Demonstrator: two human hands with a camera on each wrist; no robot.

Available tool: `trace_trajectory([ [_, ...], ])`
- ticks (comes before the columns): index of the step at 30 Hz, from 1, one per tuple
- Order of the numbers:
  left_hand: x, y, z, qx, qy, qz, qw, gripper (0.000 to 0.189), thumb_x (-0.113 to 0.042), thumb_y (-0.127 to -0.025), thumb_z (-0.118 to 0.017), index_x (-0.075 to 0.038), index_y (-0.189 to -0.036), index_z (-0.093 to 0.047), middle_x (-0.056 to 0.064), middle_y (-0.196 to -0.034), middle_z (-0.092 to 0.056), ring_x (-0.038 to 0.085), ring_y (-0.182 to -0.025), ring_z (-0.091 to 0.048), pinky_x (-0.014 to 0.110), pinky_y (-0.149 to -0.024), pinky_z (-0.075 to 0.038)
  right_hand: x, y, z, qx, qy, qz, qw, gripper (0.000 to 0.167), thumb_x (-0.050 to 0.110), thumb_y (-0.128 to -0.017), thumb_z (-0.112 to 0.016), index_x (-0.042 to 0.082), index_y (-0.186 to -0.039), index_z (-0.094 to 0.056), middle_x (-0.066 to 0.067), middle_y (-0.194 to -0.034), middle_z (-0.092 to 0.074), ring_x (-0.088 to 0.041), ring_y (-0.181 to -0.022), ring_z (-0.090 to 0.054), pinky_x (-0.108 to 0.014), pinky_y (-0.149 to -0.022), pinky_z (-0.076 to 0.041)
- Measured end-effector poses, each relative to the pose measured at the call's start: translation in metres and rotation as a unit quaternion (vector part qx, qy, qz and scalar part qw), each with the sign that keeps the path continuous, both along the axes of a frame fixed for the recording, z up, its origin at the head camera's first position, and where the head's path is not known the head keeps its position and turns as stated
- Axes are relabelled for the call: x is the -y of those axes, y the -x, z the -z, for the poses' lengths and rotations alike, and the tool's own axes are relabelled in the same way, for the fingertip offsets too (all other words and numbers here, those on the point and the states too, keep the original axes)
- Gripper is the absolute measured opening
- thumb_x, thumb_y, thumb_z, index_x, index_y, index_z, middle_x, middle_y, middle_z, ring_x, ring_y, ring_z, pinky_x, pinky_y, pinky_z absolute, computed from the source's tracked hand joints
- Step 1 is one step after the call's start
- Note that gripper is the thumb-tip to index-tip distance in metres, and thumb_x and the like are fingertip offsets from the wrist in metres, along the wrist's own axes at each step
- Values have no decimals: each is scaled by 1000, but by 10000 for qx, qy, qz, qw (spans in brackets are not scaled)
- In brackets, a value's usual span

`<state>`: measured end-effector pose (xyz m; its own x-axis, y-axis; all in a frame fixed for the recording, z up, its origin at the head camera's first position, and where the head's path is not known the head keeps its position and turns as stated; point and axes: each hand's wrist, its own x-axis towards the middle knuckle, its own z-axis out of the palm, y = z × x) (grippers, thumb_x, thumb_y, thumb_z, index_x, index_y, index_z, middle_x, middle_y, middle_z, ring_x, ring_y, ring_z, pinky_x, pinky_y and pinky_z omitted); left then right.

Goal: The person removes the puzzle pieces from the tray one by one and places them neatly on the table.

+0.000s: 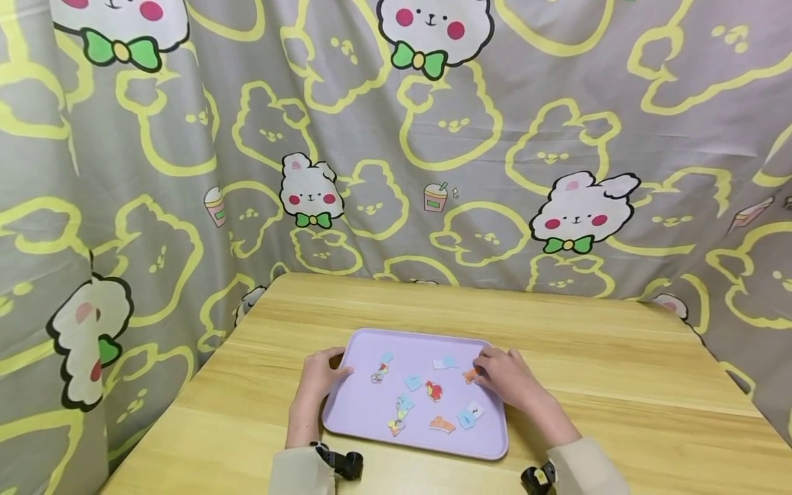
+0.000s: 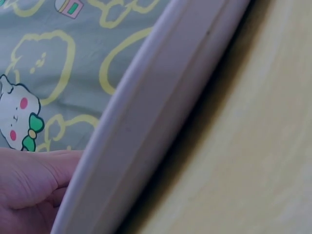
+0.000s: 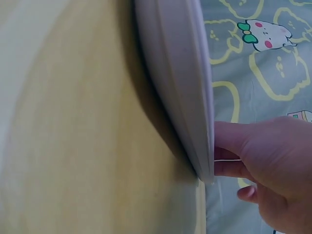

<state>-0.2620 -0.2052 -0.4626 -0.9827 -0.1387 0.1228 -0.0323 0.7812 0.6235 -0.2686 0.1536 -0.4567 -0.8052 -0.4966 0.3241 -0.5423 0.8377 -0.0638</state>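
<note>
Nearest: beige sleeves (image 1: 303,471) with a wrist camera (image 1: 349,465) on each. A low-hanging camera could catch the purple tray (image 1: 353,412) and jog it if an arm swings inward.

Tray sits on the wood-grain table (image 1: 216,412), flat puzzle-like pieces scattered inside. Near end: near orange piece (image 1: 442,425), blue-and-white piece (image 1: 469,416), strip of joined or overlapping bits (image 1: 398,412) (can't tell which). They look thin and light, so a tilt or sleeve brush would probably slide or split them.

Mid: red piece (image 1: 434,391), beside pale-blue piece (image 1: 412,382); easy to knock when reaching across.

Left hand (image 1: 318,375) at tray's left rim, thumb straight over the edge, fingers partly hidden; can't tell if it pinches. Pressing too hard there might tip or shift the tray.

Right hand (image 1: 504,375) reaches over the right rim, fingers bent at the far orange piece (image 1: 469,376). Gap hidden; can't tell pinched or just touched. Risk: thin piece slips or flips, rim crowds the fingers.

Back: cartoon-print curtain (image 1: 433,137), well clear.
</note>
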Motion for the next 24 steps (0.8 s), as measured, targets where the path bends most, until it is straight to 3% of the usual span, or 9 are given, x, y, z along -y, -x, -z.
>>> trace_trajectory([
  [5,0,1,1,-24,57,-25,10000,42,-13,-83,-76,-1,-122,-67,26,-125,-65,46,-122,-56,54,-103,-48,2,3,1,-453,-105,-148,9988,12,23,-78,-81,14,-83,-75,4,-82,-64,-10,-74,-61,-23,-64,-27],
  [18,1,0,0,-46,89,-22,9999,42,-13,-84,-76,0,-122,-67,25,-128,-63,46,-124,-55,54,-106,-46,0,12,0,-397,-13,-438,9982,12,16,-75,-82,15,-73,-70,6,-75,-64,-7,-66,-53,-20,-61,-23],
  [24,0,-1,-1,-28,38,-28,10000,42,-13,-84,-76,-1,-123,-67,25,-131,-61,46,-125,-54,54,-107,-45,0,14,1,-659,-62,-553,9963,19,13,-72,-83,15,-70,-65,7,-73,-60,-7,-65,-49,-19,-61,-21],
])
